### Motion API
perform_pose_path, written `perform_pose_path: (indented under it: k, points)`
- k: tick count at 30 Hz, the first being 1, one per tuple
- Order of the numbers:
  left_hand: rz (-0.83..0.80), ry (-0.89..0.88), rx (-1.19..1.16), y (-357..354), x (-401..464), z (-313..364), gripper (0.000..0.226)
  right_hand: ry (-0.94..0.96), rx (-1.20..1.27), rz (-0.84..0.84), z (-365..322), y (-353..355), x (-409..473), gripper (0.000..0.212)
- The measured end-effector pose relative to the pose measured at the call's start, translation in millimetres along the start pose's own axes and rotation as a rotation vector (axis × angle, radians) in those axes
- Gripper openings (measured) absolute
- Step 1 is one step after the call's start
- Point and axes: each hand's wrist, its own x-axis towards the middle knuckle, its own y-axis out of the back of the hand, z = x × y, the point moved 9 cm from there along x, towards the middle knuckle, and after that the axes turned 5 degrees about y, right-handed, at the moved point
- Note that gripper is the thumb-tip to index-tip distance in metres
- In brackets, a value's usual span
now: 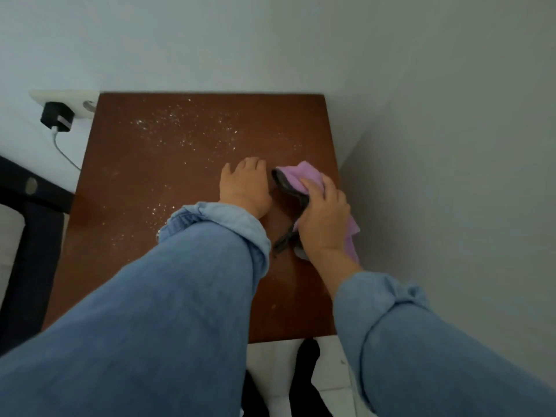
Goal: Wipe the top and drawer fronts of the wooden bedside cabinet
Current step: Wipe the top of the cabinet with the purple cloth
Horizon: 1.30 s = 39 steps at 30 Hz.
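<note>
Right hand (323, 218) gripped purple cloth (304, 179) at cabinet top (180, 176) right side; left hand (245, 186) lay flat, fingers relaxed, beside it. White crumbs (180, 127) sat far-left. Risk: a fast sweep flicks them off the edge or towards the charger (57, 117).

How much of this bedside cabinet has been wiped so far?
Barely begun, it seems. The right hand grips a purple cloth on the cabinet top, with the left hand resting flat beside it. White specks still cover the far and left parts of the top, so most remains. The drawer fronts are out of view.
</note>
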Motion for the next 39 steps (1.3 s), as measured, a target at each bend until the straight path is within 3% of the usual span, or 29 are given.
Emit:
perform_pose_path:
  k: [9, 17, 25, 39]
  points:
    - [-0.044, 0.005, -0.045, 14.6, 66.9, 1.2, 0.056, 0.088, -0.037, -0.075, -19.4, -1.3, 163.9, 0.078]
    - [-0.039, 0.032, -0.066, -10.2, 93.0, -1.8, 0.061, 0.131, -0.235, -0.152, -14.3, -53.5, 250.6, 0.055]
    - [-0.071, 0.064, -0.078, -14.9, 101.7, -13.5, 0.062, 0.230, -0.139, -0.080, -11.1, -69.0, 192.1, 0.057]
    - [-0.071, 0.056, -0.047, -13.3, 90.3, -14.4, 0.061, 0.128, -0.115, 0.018, 6.5, -31.7, 1.0, 0.057]
